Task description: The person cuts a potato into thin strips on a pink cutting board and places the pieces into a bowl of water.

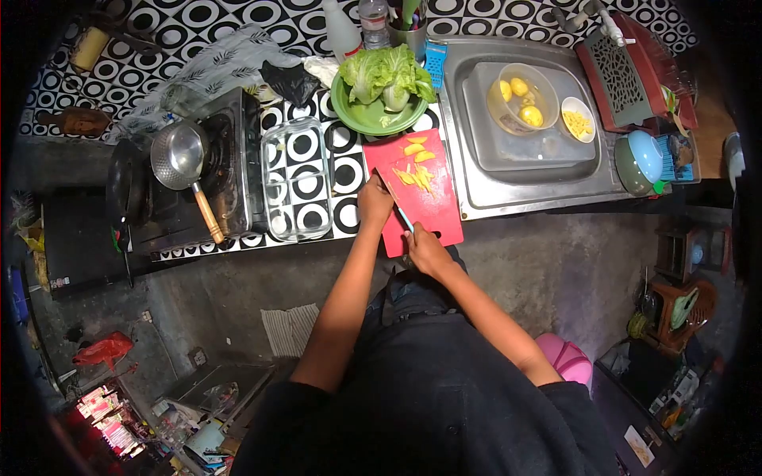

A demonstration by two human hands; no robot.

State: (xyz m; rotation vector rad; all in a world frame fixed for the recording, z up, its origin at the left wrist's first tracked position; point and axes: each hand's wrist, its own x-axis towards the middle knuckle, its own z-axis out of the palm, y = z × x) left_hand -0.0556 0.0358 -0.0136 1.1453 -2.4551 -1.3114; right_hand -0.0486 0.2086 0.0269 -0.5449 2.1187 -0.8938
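Right now my right hand (427,252) is curled round the knife (405,220) near the front end of the red board (444,214); my left hand (375,203) sits by its left edge, near the blade, fingers bent, their hold unclear. Yellow pieces (421,178) lie mid-board, bare red below them. The sink's rim (458,151) runs beside the right edge; patterned tile (347,170) gives room leftward, up to the glass dish (298,236).

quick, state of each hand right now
Left hand: by the knife; open or closed, cannot be told.
Right hand: closed, holding the knife's handle.
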